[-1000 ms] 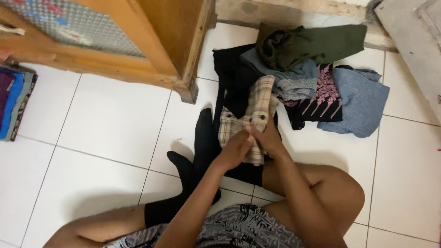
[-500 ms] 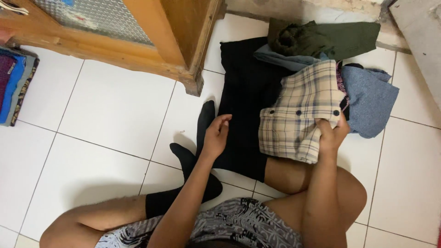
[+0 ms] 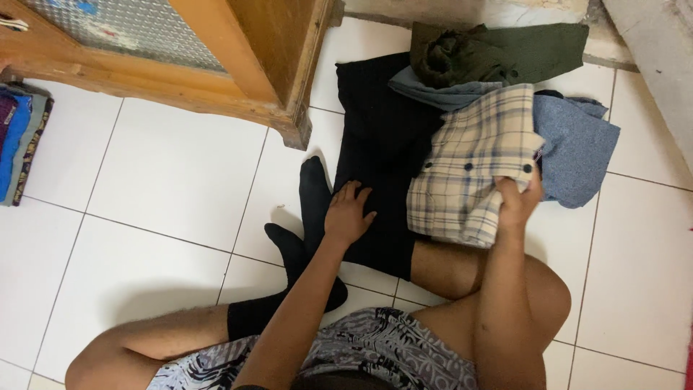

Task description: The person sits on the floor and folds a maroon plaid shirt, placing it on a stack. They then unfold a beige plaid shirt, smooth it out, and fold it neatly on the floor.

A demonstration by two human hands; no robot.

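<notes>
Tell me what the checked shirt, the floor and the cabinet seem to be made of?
The checked shirt looks like soft woven cloth, perhaps cotton: it folds limply and bears dark buttons. The floor looks like glossy white ceramic tile, with grout lines. The cabinet looks like varnished wood, orange-brown with visible grain.

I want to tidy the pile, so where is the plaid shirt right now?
In the head view, the plaid shirt lies right of centre on the clothes pile, over the black garment and beside the blue cloth, gripped by the right hand.
</notes>
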